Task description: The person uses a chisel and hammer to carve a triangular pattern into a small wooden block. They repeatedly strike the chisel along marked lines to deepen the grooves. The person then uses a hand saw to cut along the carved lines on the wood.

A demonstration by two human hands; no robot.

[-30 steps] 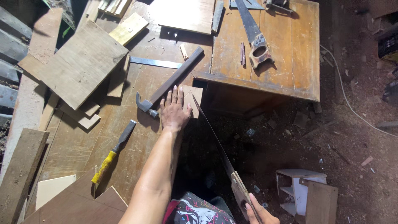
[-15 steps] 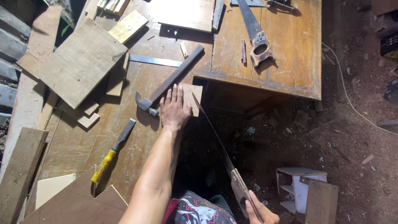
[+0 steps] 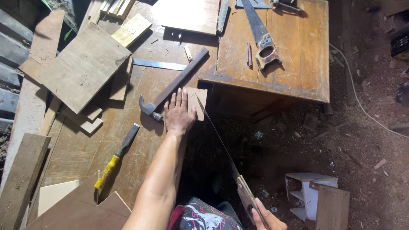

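Bare forearms, dark shirt [image 3: 204,217] with pale print

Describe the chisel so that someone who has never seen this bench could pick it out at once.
Start at the long wooden workbench on the left of the head view. Left of the left hand and below the hammer, the chisel lies slanted on the boards. It alone has a yellow handle, topped by a dark flat blade.
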